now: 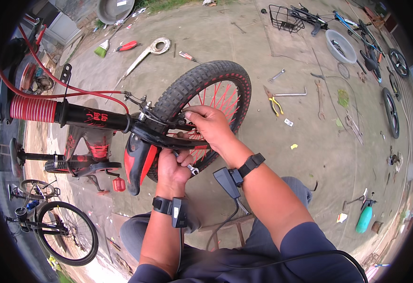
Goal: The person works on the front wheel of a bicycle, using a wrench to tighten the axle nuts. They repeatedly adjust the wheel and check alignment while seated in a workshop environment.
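A bicycle's black front fork (pixel 154 136) with red cables and a knobby front tire (pixel 183 85) with red spokes fills the middle. My right hand (pixel 206 125) is closed at a small black brake part (pixel 179 121) beside the rim, its fingertips partly hidden. My left hand (pixel 173 167) is curled round a small silver wrench (pixel 193 170) below the fork, near the red and black fender (pixel 135 165). The head tube (pixel 102 120) points left, with a red-ringed section at its upper end.
Loose tools lie on the ground: yellow pliers (pixel 275 104), wrenches (pixel 320 99), a screwdriver (pixel 187 56) and a white ringed tool (pixel 150 54). Other bicycles (pixel 55 231) stand at left and upper right, near a grey basin (pixel 339 47). A green spray bottle (pixel 364 217) lies at lower right.
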A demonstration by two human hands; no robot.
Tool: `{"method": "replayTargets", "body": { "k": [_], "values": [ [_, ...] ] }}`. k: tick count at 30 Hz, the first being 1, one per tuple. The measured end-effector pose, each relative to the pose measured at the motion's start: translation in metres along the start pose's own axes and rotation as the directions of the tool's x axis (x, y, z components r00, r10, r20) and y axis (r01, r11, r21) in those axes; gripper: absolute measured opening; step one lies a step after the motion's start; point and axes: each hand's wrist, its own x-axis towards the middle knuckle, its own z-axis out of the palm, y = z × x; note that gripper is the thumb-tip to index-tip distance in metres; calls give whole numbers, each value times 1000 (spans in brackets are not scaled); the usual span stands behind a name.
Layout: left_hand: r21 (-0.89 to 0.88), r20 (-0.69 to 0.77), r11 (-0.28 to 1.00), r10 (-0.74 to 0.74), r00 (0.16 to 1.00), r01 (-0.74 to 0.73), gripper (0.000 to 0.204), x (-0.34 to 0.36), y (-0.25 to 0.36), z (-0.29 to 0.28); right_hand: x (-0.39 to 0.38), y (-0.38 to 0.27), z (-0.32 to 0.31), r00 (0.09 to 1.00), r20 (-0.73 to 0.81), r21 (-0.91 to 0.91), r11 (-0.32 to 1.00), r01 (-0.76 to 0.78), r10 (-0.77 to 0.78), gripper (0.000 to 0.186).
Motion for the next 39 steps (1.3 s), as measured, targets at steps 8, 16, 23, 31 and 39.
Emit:
{"method": "replayTargets", "body": {
  "k": [8,16,23,31,39],
  "values": [
    [19,-2,1000,7,1000,-7,23,-2,0,2,4,-1,-3,990,10,-229,963,140,-141,20],
    [55,-6,998,8,1000,-8,21,-2,1,3,4,-8,-7,961,64,-489,831,266,-270,21],
    [69,-20,998,12,1000,-10,20,-2,2,5,6,0,-3,999,7,-204,978,40,-40,22],
    [96,-16,994,55,998,-53,21,-4,0,9,4,-8,-2,1000,13,-221,975,25,-23,23],
    [74,97,997,27,995,-34,28,-3,3,-1,1,-17,6,1000,-6,-216,976,0,-1,22]
  ]
}}
